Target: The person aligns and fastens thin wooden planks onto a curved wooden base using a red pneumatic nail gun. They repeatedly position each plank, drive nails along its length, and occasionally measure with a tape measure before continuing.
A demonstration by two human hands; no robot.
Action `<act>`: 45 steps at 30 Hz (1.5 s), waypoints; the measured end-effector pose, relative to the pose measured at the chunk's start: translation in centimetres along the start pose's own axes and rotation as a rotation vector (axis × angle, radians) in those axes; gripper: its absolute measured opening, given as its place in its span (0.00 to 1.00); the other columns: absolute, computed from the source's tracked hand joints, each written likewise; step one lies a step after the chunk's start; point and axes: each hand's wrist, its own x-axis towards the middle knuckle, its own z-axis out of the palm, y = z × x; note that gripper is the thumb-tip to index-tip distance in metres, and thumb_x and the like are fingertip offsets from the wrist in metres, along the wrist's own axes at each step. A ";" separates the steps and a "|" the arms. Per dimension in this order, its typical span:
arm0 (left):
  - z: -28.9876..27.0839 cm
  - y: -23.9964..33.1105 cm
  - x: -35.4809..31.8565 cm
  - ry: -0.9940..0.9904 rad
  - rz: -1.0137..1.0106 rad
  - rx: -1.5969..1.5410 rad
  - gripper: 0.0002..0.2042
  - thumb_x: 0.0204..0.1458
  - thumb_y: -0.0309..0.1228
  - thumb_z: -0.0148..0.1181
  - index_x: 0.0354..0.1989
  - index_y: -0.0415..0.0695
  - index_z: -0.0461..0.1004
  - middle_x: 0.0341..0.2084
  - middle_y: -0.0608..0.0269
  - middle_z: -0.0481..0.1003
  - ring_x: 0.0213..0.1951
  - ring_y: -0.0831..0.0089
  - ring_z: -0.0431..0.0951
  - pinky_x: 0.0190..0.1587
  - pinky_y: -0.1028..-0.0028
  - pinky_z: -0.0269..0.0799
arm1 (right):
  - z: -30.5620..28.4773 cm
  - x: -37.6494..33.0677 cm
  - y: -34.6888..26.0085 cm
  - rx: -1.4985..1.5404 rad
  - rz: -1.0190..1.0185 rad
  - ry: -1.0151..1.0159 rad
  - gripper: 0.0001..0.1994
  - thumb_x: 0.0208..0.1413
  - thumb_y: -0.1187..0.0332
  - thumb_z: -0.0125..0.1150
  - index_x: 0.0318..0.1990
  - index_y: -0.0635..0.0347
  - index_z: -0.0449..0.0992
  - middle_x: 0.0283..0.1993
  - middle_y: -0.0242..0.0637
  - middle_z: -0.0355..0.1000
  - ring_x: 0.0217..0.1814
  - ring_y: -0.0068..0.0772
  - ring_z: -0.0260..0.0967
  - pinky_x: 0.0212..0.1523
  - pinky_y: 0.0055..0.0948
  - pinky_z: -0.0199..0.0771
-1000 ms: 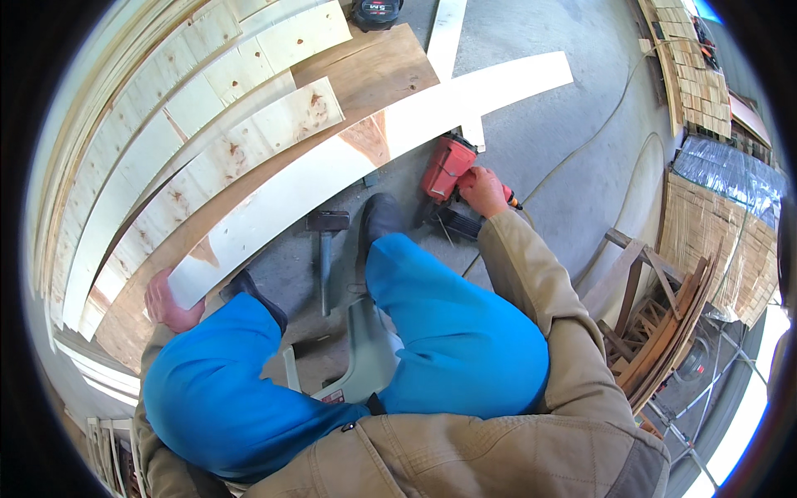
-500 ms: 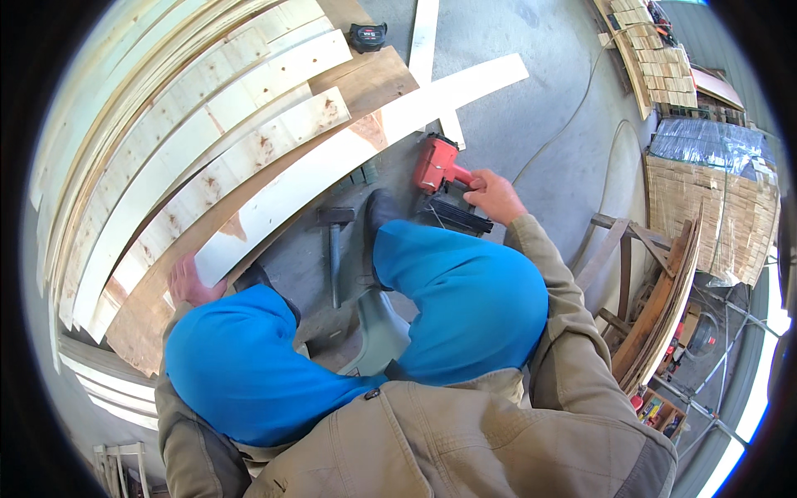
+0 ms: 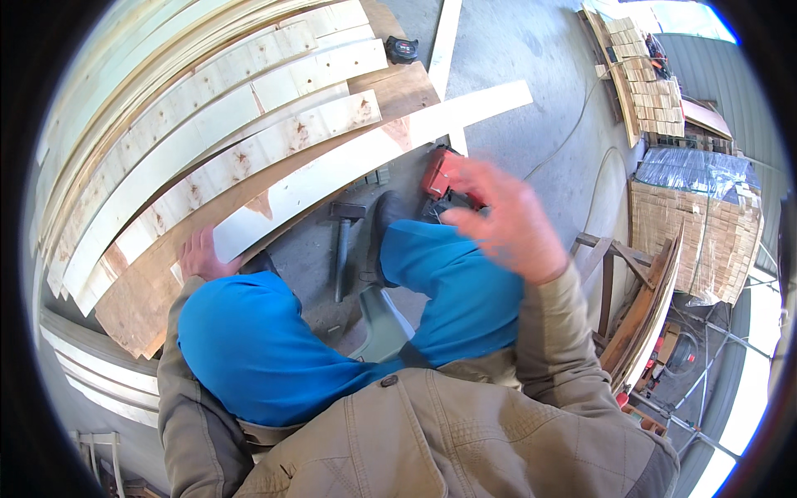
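Observation:
My left hand lies with fingers spread on a brown plywood panel, touching the near end of a long pale board. That board runs diagonally across the panel, and its far end sticks out beyond it. My right hand is raised over my right knee, blurred by motion, thumb and fingers apart with nothing visible in them. Just beyond it a red nail gun stands on the floor, partly covered by the hand. A hammer lies between my feet.
More pale boards lie in rows at the left. A black tape measure sits at the panel's far edge. At the right are a plastic-wrapped stack of wood pieces and a wooden rack. A hose trails over the floor.
My right hand has let go of the nail gun's handle and risen toward me, opening. The nail gun stays on the floor. My left hand remains at the board's near end; the view has shifted slightly.

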 end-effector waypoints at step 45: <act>-0.4 0.2 -0.2 0.028 0.026 -0.088 0.43 0.35 0.41 0.81 0.65 0.46 0.69 0.56 0.53 0.76 0.59 0.50 0.75 0.64 0.51 0.67 | 8.0 4.9 -3.5 -0.177 -0.009 -0.502 0.30 0.59 0.65 0.70 0.68 0.65 0.69 0.57 0.55 0.78 0.56 0.52 0.79 0.56 0.42 0.79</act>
